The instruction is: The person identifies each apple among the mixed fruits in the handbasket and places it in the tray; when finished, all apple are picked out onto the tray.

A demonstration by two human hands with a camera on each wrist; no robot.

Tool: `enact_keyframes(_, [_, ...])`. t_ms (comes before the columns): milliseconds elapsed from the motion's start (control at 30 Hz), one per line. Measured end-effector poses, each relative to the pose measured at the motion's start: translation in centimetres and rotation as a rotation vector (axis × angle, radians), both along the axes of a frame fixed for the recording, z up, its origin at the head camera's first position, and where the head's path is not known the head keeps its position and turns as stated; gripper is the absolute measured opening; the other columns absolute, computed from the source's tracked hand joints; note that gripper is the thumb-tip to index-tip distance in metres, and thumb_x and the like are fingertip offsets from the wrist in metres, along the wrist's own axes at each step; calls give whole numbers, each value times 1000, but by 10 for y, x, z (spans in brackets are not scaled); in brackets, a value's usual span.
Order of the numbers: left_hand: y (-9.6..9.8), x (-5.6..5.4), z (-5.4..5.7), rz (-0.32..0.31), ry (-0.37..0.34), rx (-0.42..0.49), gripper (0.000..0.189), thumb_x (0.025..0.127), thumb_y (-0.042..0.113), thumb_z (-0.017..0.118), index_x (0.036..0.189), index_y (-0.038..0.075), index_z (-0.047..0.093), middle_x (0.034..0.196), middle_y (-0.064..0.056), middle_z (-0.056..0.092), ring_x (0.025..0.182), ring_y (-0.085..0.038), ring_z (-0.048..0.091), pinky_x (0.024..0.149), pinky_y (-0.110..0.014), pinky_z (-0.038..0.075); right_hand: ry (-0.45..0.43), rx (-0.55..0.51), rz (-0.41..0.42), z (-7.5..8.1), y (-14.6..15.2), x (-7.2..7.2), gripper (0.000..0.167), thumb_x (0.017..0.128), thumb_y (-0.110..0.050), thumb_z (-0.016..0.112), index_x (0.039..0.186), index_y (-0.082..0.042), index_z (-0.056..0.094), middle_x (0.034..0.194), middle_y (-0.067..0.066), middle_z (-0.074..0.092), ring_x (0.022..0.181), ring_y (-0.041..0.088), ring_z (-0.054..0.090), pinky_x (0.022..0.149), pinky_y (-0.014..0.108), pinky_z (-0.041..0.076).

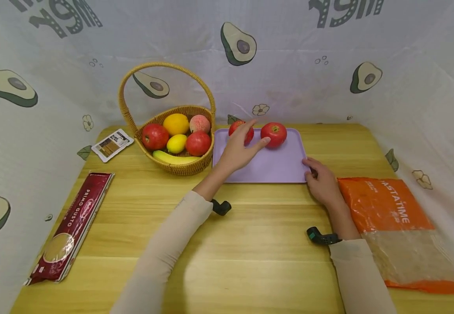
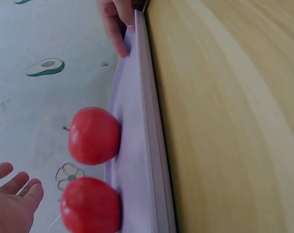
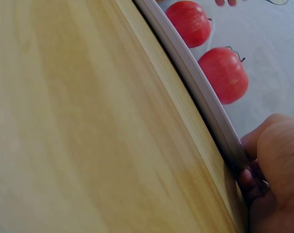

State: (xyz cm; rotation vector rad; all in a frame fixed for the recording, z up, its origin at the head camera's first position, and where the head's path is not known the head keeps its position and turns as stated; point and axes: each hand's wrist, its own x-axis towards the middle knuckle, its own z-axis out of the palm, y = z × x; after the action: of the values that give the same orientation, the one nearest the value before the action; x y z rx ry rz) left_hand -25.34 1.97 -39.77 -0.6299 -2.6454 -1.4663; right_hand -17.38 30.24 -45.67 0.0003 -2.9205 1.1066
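A lilac tray [image 1: 266, 168] lies on the wooden table with two red apples on it, the left apple [image 1: 247, 137] partly behind my left hand and the right apple [image 1: 273, 135] in fuller view. My left hand [image 1: 238, 152] is above the tray, its fingers spread and holding nothing; in the left wrist view those fingers [image 2: 28, 191] show apart from the apples. At the tray's right edge, my right hand [image 1: 323, 183] grips the rim between thumb and fingers. The right wrist view shows that hand [image 3: 278, 160] at the tray's corner, with fingertips low against its side.
A wicker basket [image 1: 168, 170] of fruit stands left of the tray, its tall handle arching up. A small white packet [image 1: 112, 145] and a dark red pasta pack [image 1: 74, 226] lie farther left. An orange pasta bag [image 1: 399, 231] lies by my right forearm.
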Motion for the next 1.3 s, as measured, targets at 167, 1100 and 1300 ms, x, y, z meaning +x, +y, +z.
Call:
enact_keyframes(167, [-33,15,6,30,-11,25,80,92,62,66,157,21,42,159,-1,46,140,-23,50,115,-43,46,-14,7,-6,1,-1,1,48,107,-16,45,153,-3,47,163,22,37,150,48,32,122,64,25])
enact_keyframes(1100, [-143,23,16,343,-10,-143,102,74,78,73,154,20,47,158,-8,46,143,-36,41,113,-60,40,-3,7,-7,-2,0,-1,48,107,-17,45,152,-3,48,162,23,38,150,49,33,121,64,26])
enact_keyframes(1300, [-145,19,16,362,-41,-170,101,76,79,70,154,18,48,156,-10,48,142,-35,42,114,-58,40,-5,20,-4,-3,1,-1,48,107,-18,45,153,-3,48,162,23,38,150,49,32,122,64,26])
